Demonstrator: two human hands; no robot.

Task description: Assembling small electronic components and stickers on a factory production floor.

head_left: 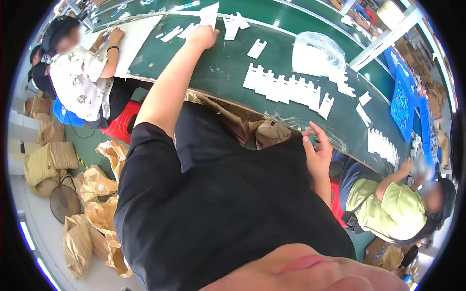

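At the far side of the green table, my left hand [203, 37] is closed around the lower end of a white flat piece [209, 15]. Its exact kind is not clear. Several white notched plastic parts [232, 28] lie just right of that hand, and thin white strips [172, 34] lie to its left. My right hand [319, 151] rests by the table's near edge, fingers apart and nothing visible in it. Beyond it, a row of white notched plastic parts [281, 88] lies side by side, with a single one [257, 48] farther back.
A clear plastic bag of white parts [318, 54] sits at the back of the table [213, 72]. A blue bin [402, 99] with small blue items stands at right. Co-workers sit at left [80, 80] and right [395, 208]. Brown paper bags [92, 186] stand on the floor.
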